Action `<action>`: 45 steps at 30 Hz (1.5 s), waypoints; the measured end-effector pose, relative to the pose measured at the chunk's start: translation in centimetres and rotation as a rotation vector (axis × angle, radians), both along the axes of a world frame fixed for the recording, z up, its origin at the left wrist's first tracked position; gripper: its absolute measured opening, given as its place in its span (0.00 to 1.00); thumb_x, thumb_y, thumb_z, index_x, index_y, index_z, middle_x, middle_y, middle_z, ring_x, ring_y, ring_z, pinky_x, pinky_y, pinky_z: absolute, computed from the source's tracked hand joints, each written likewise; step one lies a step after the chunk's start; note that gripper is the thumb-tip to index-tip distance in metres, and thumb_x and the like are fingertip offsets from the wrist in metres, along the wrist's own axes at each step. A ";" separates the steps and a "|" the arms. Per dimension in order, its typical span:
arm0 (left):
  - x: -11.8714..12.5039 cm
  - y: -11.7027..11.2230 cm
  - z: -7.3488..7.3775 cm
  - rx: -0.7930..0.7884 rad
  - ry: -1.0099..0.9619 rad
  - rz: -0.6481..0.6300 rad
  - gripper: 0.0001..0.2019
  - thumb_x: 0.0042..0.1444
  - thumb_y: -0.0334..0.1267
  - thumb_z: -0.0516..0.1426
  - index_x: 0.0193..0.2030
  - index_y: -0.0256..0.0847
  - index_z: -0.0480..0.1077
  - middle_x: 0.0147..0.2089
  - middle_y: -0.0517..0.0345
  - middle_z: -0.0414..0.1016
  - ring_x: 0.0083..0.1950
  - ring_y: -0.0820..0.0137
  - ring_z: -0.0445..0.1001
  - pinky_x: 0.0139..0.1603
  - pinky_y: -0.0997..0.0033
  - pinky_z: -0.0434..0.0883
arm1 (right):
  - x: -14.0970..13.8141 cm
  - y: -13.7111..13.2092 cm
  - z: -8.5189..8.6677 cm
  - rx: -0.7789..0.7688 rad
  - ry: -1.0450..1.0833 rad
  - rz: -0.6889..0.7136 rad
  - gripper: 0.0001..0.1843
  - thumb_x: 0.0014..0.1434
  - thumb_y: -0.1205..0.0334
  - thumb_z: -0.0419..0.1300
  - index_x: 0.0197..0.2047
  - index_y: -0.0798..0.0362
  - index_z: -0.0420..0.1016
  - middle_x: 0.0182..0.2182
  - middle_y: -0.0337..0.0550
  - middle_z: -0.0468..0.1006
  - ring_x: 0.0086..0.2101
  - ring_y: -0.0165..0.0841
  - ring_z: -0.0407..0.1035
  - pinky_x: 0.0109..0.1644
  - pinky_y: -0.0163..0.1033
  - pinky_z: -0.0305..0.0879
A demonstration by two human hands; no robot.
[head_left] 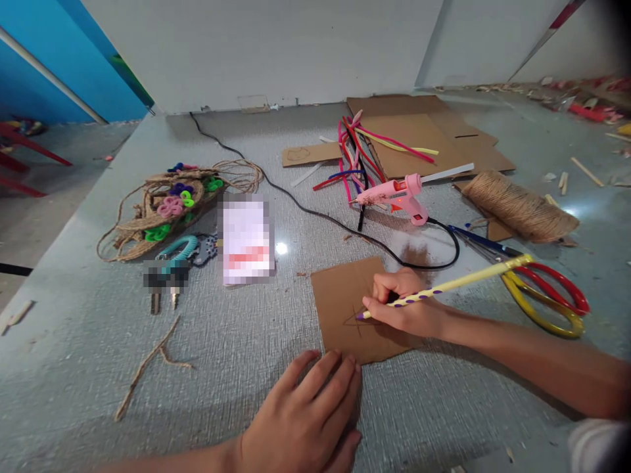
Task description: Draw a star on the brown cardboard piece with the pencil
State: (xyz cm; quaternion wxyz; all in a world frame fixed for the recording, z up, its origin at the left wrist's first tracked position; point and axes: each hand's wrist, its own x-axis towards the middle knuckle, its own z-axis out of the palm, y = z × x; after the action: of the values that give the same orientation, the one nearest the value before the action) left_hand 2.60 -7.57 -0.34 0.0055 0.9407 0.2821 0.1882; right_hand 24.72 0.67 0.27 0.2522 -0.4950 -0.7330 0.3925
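Observation:
My right hand [407, 305] grips a pale yellow pencil [458, 284] with purple spots, its tip touching a brown cardboard piece [338, 289]. Thin crossing lines are drawn on the cardboard around the tip. My left hand [308, 414] lies flat with fingers stretched out, fingertips at the near edge of the cardboard. Behind the right hand lies a pink glue gun [394, 196] with a glue stick in its back end. Scissors [547, 292] with red and yellow handles rest under the pencil's far end.
A twine spool [520, 205] lies at right, larger cardboard [419, 131] and pipe cleaners [352, 154] at the back. A black cord [315, 211] crosses the table. At left are a twine bundle [167, 203], a blurred white packet [246, 240], keys [156, 302] and a twine scrap [148, 368].

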 end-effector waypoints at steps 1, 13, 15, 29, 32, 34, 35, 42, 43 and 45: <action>0.0 0.0 0.0 0.000 -0.003 -0.002 0.20 0.60 0.48 0.50 0.51 0.38 0.70 0.52 0.58 0.73 0.52 0.67 0.66 0.53 0.65 0.62 | 0.0 0.0 0.0 -0.012 0.002 0.019 0.18 0.51 0.59 0.57 0.17 0.52 0.54 0.13 0.32 0.57 0.17 0.24 0.52 0.22 0.33 0.46; 0.0 0.1 0.0 0.008 -0.030 -0.004 0.19 0.61 0.48 0.49 0.50 0.38 0.71 0.51 0.61 0.75 0.51 0.68 0.67 0.52 0.65 0.62 | 0.1 0.1 0.0 -0.036 0.036 0.004 0.18 0.53 0.58 0.57 0.18 0.52 0.55 0.14 0.32 0.58 0.18 0.24 0.52 0.22 0.32 0.47; 0.1 0.1 -0.1 0.007 -0.034 0.001 0.19 0.61 0.48 0.49 0.50 0.38 0.71 0.51 0.61 0.75 0.51 0.69 0.67 0.52 0.65 0.62 | 0.1 0.1 0.0 -0.032 0.032 -0.009 0.17 0.53 0.58 0.58 0.18 0.52 0.56 0.15 0.32 0.59 0.19 0.24 0.53 0.22 0.32 0.48; 0.1 0.1 -0.4 0.018 -0.049 -0.001 0.19 0.61 0.48 0.48 0.49 0.38 0.71 0.50 0.61 0.76 0.50 0.68 0.68 0.52 0.65 0.61 | 0.0 0.2 -0.2 0.026 0.083 -0.063 0.16 0.51 0.64 0.56 0.18 0.52 0.52 0.14 0.29 0.55 0.18 0.23 0.51 0.22 0.31 0.47; 0.2 0.1 -0.5 0.018 -0.054 -0.002 0.19 0.62 0.47 0.47 0.49 0.37 0.71 0.50 0.60 0.76 0.50 0.68 0.68 0.52 0.65 0.61 | 0.0 0.2 -0.2 0.038 0.084 -0.059 0.16 0.51 0.65 0.56 0.18 0.52 0.52 0.15 0.29 0.55 0.18 0.23 0.51 0.22 0.31 0.48; 0.2 0.2 -0.5 0.020 -0.055 -0.001 0.19 0.62 0.47 0.47 0.49 0.38 0.71 0.50 0.60 0.76 0.50 0.68 0.68 0.52 0.65 0.61 | 0.0 0.2 -0.3 0.047 0.064 -0.044 0.16 0.51 0.65 0.57 0.18 0.52 0.53 0.15 0.29 0.56 0.18 0.23 0.51 0.22 0.31 0.47; 0.2 0.2 -0.5 0.021 -0.055 0.002 0.19 0.62 0.47 0.47 0.49 0.38 0.71 0.49 0.60 0.76 0.50 0.68 0.68 0.52 0.65 0.61 | 0.0 0.2 -0.4 0.054 0.064 -0.044 0.16 0.51 0.65 0.57 0.18 0.52 0.53 0.15 0.29 0.56 0.18 0.23 0.51 0.22 0.31 0.47; 0.2 0.3 -0.4 0.045 -0.065 0.002 0.20 0.62 0.49 0.47 0.49 0.38 0.71 0.49 0.62 0.76 0.50 0.69 0.69 0.52 0.66 0.61 | 0.4 0.4 -0.7 0.158 0.352 -0.180 0.14 0.61 0.57 0.54 0.26 0.52 0.60 0.17 0.30 0.65 0.17 0.22 0.60 0.21 0.29 0.55; 0.2 0.3 -0.4 0.056 -0.064 0.004 0.20 0.62 0.49 0.46 0.49 0.39 0.71 0.49 0.63 0.76 0.50 0.69 0.69 0.52 0.66 0.61 | 0.5 0.6 -0.6 0.168 0.367 -0.149 0.12 0.63 0.55 0.52 0.30 0.53 0.64 0.19 0.32 0.69 0.18 0.23 0.64 0.21 0.29 0.57; 0.3 0.3 -0.3 0.086 -0.057 -0.001 0.20 0.63 0.48 0.46 0.49 0.39 0.71 0.49 0.62 0.76 0.50 0.70 0.69 0.52 0.66 0.60 | 0.8 1.2 -0.3 0.267 0.302 -0.044 0.14 0.66 0.54 0.47 0.39 0.53 0.69 0.26 0.38 0.76 0.24 0.25 0.71 0.26 0.30 0.63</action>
State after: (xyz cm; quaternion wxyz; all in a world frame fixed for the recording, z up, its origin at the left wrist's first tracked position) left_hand 2.85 -7.32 -0.67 -0.0266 0.9345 0.2730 0.2269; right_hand 25.57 1.83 0.02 0.4314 -0.4086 -0.7213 0.3559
